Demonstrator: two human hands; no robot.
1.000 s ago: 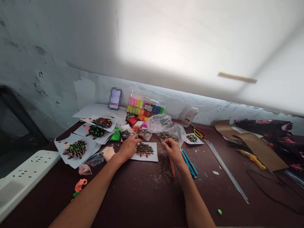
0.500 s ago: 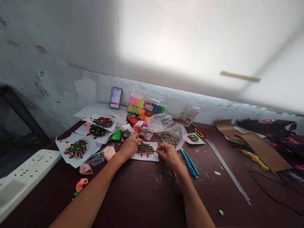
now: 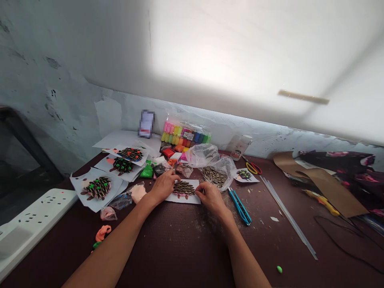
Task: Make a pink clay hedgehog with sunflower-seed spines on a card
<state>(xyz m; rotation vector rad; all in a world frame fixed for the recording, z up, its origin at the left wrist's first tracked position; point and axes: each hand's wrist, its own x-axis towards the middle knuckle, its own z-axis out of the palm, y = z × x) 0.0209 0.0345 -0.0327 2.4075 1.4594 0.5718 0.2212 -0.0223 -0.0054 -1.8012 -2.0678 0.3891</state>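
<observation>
A white paper card [image 3: 192,201] lies in front of me, bearing a hedgehog figure [image 3: 183,188] with dark, striped, seed-like spines over a pink base. My left hand [image 3: 163,186] rests on the card's left side, its bent fingers holding it down. At the card's right edge my right hand [image 3: 211,198] is closed in a pinch by the spine tips; whatever is between the fingertips is hidden. Just behind it, an open clear plastic bag [image 3: 229,170] holds many striped seeds [image 3: 214,177] that look like sunflower seeds. A teal box cutter [image 3: 240,206] lies right of my right hand.
Several finished hedgehog cards [image 3: 97,188] lie at left by a white power strip [image 3: 33,218]. Coloured clay packs [image 3: 186,134] and a phone [image 3: 146,124] stand at the wall. Scissors [image 3: 253,167], clear glue sticks [image 3: 288,216] and a yellow glue gun [image 3: 322,201] are at right.
My right hand has shifted slightly left, its fingertips now against the spines at the card's right side. My left hand has stayed in place.
</observation>
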